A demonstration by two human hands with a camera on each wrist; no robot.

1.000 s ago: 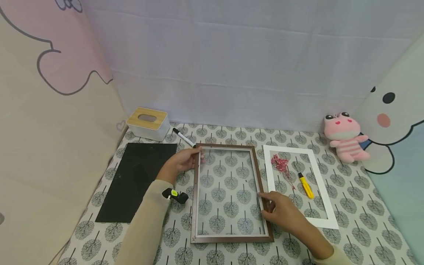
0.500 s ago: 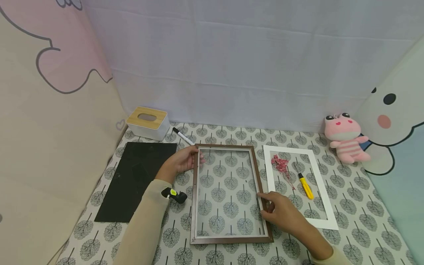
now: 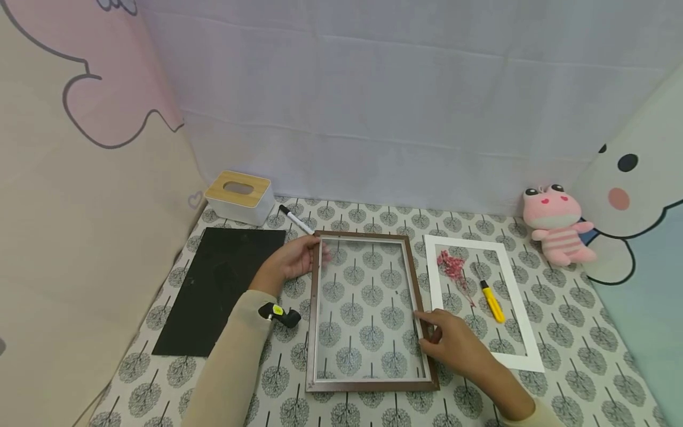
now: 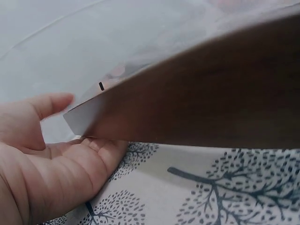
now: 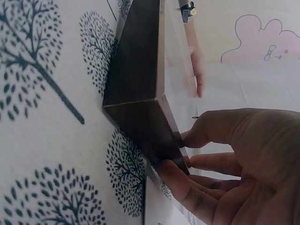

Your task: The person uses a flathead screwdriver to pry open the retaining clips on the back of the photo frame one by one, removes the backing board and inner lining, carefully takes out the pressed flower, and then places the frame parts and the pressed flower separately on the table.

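A brown picture frame with a clear pane lies in the middle of the patterned cloth. My left hand holds its upper left edge; in the left wrist view the fingers of that hand reach beneath the frame's side, the thumb at its corner. At the lower right side, my right hand grips the edge. The right wrist view has thumb and fingers of this hand on either side of the dark rim.
Left of the frame lies a black board. A white mat with red dried flowers and a yellow utility knife is at right. Behind are a marker, a tissue box and a pink plush frog.
Almost nothing differs. Both hands keep their places on the picture frame, and the head view shifts very slightly.
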